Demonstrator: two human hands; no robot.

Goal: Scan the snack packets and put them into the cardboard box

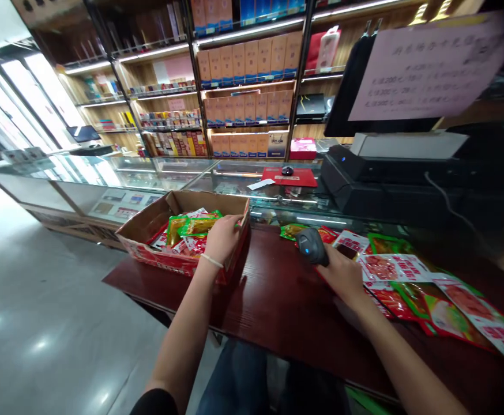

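Note:
My left hand reaches into an open cardboard box on the dark red wooden counter. Its fingers close on a yellow-green snack packet lying on top of several red and green packets in the box. My right hand grips a dark handheld barcode scanner with a small blue light, held just above the counter. To the right of that hand, several red and green snack packets lie spread flat.
A black till with a screen and a pink paper notice stands at the back right. Glass display cases run behind the box. A red mat with a mouse lies on the glass. Shelves of boxed goods fill the wall.

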